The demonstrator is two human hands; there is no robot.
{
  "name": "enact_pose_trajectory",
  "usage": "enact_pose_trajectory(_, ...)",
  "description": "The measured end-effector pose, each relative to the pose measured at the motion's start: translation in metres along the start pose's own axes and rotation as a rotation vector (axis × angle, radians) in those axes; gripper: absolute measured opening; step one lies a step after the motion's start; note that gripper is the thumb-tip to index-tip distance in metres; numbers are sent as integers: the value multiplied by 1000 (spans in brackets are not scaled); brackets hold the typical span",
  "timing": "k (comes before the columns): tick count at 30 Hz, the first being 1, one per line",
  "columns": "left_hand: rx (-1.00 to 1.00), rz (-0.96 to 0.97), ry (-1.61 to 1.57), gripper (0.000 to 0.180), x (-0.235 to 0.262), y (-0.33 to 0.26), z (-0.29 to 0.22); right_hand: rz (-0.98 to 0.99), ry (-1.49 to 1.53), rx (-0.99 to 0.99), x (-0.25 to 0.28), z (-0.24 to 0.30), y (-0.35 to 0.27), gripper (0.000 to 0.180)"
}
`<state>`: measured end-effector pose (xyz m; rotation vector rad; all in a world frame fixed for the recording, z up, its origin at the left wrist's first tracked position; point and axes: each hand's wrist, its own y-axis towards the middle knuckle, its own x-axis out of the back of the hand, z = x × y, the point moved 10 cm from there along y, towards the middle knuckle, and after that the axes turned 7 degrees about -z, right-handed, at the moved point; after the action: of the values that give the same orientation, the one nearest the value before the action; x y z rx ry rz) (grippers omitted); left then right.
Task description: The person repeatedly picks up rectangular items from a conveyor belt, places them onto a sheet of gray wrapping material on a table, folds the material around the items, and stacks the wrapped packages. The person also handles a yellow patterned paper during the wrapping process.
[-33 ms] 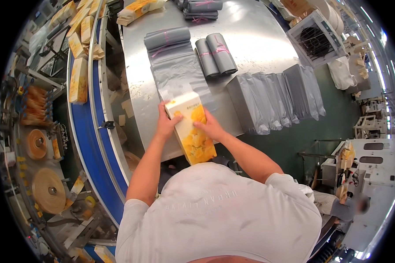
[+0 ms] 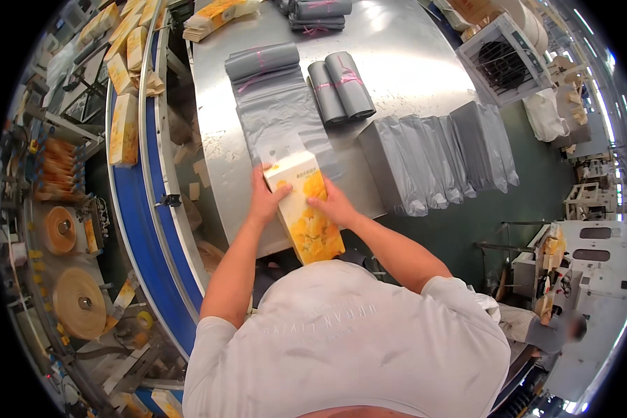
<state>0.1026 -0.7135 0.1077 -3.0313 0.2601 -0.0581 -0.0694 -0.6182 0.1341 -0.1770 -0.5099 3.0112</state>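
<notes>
Your left hand point(image 2: 263, 200) and right hand point(image 2: 334, 205) clasp the yellow flowered pack point(image 2: 303, 209) from both sides at the steel table's point(image 2: 411, 70) near edge, its top end entering the flat grey bag point(image 2: 279, 122) at twelve o'clock.

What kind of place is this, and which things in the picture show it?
Probably a packing line in a factory. A blue conveyor belt carries yellow packs, grey bags lie stacked on a metal table, and both hands hold a yellow pack.
</notes>
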Motion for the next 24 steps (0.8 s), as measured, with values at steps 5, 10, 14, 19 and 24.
enact_pose_trajectory(5,-57,-92,36,46,-1,12,19,32,-359,173,54,-14,35,40)
enact_pose_trajectory(10,1,77,250,44,-24,-1,-10,80,-1137,681,66,28,55,32)
enact_pose_trajectory(14,68,234,590,44,-37,4,-37,148,-1196,665,67,30,60,49)
enact_pose_trajectory(19,-28,337,744,45,-63,3,-66,130,-1035,603,64,44,61,65)
enact_pose_trajectory(24,-315,243,1039,73,-109,20,-90,109,-902,671,62,57,52,79)
